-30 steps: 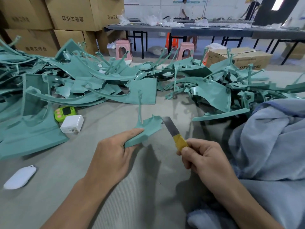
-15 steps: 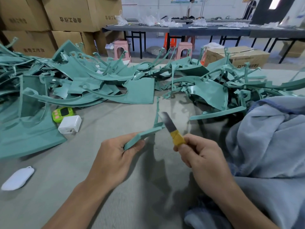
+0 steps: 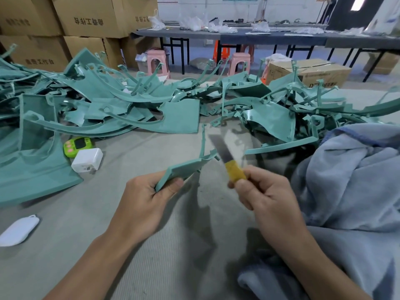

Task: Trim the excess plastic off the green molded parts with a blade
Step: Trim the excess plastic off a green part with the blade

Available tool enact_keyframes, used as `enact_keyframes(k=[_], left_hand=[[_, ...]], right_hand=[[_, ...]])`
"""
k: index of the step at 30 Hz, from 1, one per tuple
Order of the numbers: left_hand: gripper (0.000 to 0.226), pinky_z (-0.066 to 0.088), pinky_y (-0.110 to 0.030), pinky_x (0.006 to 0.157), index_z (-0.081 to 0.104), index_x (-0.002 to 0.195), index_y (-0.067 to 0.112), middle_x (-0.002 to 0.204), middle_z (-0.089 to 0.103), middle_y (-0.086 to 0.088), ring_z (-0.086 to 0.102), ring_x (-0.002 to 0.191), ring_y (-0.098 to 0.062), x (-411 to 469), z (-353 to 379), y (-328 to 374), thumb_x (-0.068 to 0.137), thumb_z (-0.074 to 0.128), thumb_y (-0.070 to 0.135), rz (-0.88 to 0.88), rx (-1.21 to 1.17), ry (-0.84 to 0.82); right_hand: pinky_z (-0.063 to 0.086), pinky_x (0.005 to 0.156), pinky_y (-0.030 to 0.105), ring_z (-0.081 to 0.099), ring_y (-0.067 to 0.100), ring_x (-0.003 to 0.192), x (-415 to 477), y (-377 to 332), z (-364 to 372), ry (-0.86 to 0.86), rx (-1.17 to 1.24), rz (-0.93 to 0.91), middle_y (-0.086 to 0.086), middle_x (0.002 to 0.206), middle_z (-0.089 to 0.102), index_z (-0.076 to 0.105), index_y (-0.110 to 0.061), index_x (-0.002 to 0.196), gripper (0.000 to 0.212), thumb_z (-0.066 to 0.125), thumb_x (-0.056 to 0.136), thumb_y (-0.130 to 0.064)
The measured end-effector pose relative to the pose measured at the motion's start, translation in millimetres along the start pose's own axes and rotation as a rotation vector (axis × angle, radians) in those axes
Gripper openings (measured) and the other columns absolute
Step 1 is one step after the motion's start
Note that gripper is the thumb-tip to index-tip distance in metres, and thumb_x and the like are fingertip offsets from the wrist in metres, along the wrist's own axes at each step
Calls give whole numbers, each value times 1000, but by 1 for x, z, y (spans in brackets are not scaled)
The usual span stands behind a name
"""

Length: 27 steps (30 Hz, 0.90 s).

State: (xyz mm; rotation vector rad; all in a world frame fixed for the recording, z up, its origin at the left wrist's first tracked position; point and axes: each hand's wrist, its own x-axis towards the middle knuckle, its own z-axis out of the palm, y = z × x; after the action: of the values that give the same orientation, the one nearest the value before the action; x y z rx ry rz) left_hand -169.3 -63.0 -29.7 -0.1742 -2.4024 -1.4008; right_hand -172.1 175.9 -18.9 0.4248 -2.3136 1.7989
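My left hand (image 3: 147, 200) grips a small green molded part (image 3: 184, 168) by its near end, tilted nearly edge-on. A thin sprue sticks straight up from the part's far tip. My right hand (image 3: 263, 195) holds a flat steel blade (image 3: 220, 147) by its yellow-wrapped handle. The blade's edge meets the part's far tip and is blurred. A large heap of green molded parts (image 3: 179, 118) lies across the floor beyond both hands.
A green timer (image 3: 79, 145) and a white charger (image 3: 87, 160) lie at the left, a white pouch (image 3: 18, 230) nearer me. A blue-grey cloth (image 3: 350, 180) covers the right. Cardboard boxes (image 3: 86, 16), pink stools (image 3: 157, 63) and long tables (image 3: 259, 35) stand behind.
The green part has turned from broad face up to nearly edge-on in my left hand. The blade has stayed against the part's far tip while my view shifted slightly.
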Motion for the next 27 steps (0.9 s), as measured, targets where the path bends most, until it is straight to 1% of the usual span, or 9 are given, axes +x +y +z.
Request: enact_keyframes(k=[4,7,10,14,16,18,20,23,27], left_hand=[[28,52,-36,74,72,93,39,80,68,12,56,74,-2,-1,1,3,82,57,61,-16,-32,-8],[40,56,-49,79,75,91,25,84,68,10,61,77,-10,-1,0,6,80,64,62,-89,-123,34],[14,61,-29,75,81,92,42,97,78,9,75,92,-11,-1,4,11,82,71,38,-131,-388,68],[25,60,-26,73,83,97,26,106,78,-7,76,96,-22,2,5,9,77,72,14,-308,-787,35],[28,61,-31,71,82,96,19,104,78,-12,76,93,-26,2,5,5,77,70,3,-377,-743,12],[33,60,-39,77,82,94,15,102,78,-13,77,89,-29,0,6,1,77,69,-11,-423,-647,40],[34,59,-43,81,80,94,9,99,78,-14,76,89,-32,1,4,-2,71,72,-14,-418,-627,94],[49,59,-28,72,76,106,12,103,78,-9,75,93,-26,9,-12,-3,60,79,-5,-289,-651,199],[45,56,-20,74,79,107,25,100,79,-2,72,89,-13,12,-27,2,76,74,-7,-148,-604,234]], right_hand=[[31,45,17,41,4,48,1,6,2,91,-305,29,-10,52,51,65,-22,75,24,60,96,-32],[32,50,31,36,8,51,6,9,-4,172,-148,107,-6,53,43,63,-12,75,25,59,94,-28],[32,48,30,38,13,52,4,6,-1,138,-13,115,-3,53,48,68,-20,78,21,55,88,-35],[36,52,44,42,30,54,1,0,4,86,-31,107,13,60,56,65,-15,77,33,54,82,-46],[37,51,39,41,23,51,0,-1,4,54,-97,102,12,59,56,62,-13,73,31,57,84,-41],[32,47,22,40,6,47,-2,1,6,28,-233,100,0,53,54,60,-14,69,26,61,91,-28],[34,47,20,41,6,47,-3,1,6,20,-319,132,-5,51,51,58,-14,68,28,61,95,-22],[36,48,21,41,6,47,-5,2,6,6,-366,183,-7,49,49,56,-14,66,33,60,97,-24],[37,47,26,43,6,48,-5,-1,7,-4,-427,193,-5,52,53,56,-17,65,35,61,97,-30]])
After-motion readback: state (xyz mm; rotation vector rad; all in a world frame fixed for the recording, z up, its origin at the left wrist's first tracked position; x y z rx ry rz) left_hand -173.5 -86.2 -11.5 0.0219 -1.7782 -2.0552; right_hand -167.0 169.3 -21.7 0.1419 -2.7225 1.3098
